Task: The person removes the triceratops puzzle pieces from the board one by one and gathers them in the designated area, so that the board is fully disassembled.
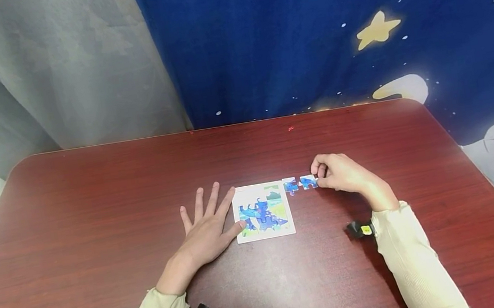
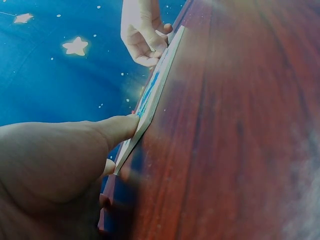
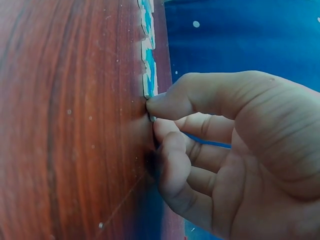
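Your left hand [image 1: 207, 238] lay spread at the left edge of the puzzle board [image 1: 267, 235] while your right hand [image 1: 347, 176] pinched the outer piece [image 1: 308, 182], right of the board's far end; leftward pressure might have jammed the inner piece [image 1: 290, 185] askew.

Left hand [image 1: 208, 234]: palm down, fingers straight and spread, thumb extended. Right hand [image 1: 339, 174]: fingers curled, thumb and index finger pinching.
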Motion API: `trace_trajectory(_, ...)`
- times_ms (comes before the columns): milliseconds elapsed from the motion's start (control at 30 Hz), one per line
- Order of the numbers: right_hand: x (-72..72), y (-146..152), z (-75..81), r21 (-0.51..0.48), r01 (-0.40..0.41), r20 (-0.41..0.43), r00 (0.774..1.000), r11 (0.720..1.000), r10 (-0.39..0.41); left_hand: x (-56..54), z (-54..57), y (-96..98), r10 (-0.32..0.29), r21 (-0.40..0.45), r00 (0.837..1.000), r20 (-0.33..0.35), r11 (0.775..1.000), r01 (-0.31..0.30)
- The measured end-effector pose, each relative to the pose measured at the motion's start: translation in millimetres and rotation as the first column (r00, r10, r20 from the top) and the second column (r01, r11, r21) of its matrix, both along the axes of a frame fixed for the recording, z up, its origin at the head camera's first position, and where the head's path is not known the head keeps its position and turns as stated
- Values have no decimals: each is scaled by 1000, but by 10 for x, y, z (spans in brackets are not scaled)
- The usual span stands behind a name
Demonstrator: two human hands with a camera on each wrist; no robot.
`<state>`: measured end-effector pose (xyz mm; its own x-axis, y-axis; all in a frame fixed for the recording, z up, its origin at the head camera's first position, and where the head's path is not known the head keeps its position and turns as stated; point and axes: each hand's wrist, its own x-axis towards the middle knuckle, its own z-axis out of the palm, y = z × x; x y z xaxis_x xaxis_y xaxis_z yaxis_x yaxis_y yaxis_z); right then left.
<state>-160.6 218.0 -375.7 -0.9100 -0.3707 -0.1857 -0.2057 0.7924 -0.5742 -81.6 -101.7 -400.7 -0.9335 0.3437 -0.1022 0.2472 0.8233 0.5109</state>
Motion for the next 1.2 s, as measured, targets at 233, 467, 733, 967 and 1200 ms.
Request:
trace_trajectory(233, 10, 16, 0, 10, -1, -5, 1000, 1000, 1, 7, 4, -2, -3, 1, 1000, 0, 1000, 3)
trace_trajectory(467, 11, 22, 1, 19, -11, -15, 1000, 1000, 11, 9, 7, -1, 0, 1, 1000, -2, 1000, 0)
trace_trajectory(733, 12, 21, -1, 37, -12, -24, 1000, 999, 13, 4, -1, 2, -2, 2, 1000, -9, 1000, 2)
trace_trajectory(967, 10, 11, -9, 73, -21, -82, 996, 997, 27, 0, -9, -1, -1, 1, 1000, -6, 1000, 1)
trace_trajectory(1200, 11, 19, 1, 80, -29, -85, 996, 996, 36, 3, -9, -5, 0, 1, 1000, 0, 1000, 0)
